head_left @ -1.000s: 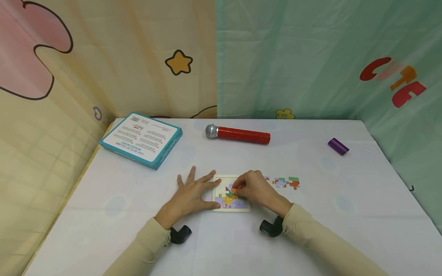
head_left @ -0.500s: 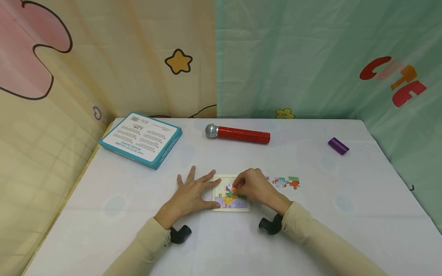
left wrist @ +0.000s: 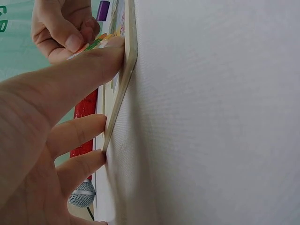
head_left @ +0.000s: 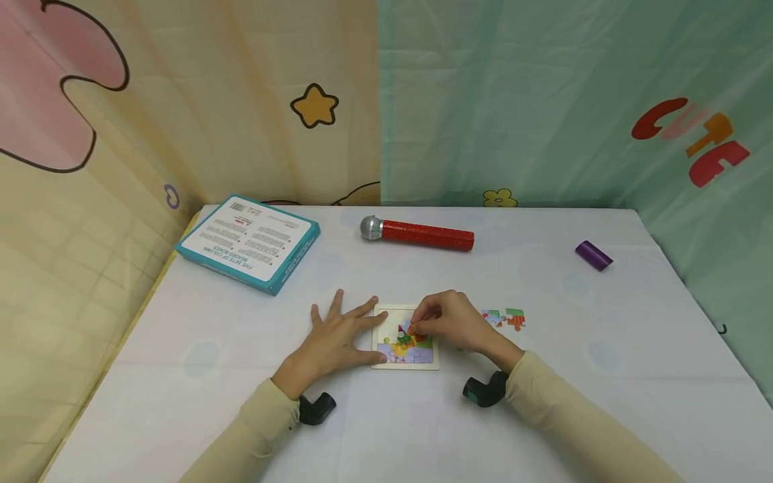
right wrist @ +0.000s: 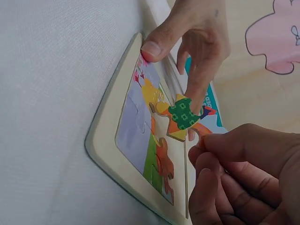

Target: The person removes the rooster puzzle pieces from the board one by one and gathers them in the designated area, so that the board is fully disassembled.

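From above, my head view is looking forward and down across the table (head_left: 386,429) to the curtain (head_left: 513,87). Low and close, my left wrist's sideways view is facing my right hand (head_left: 455,323), my right wrist's is facing my left hand (head_left: 330,342), and all three are sharing the puzzle board (right wrist: 104,133).

There are two hands (head_left: 329,342) (head_left: 461,325) and one tray (head_left: 394,320), box (head_left: 249,243), microphone (head_left: 417,234) and tube (head_left: 594,255).

Play nook, bldg type unclear: cartoon-print drapes (head_left: 513,100) round tbl (head_left: 392,429) w/ jigsaw pcs (head_left: 515,318).
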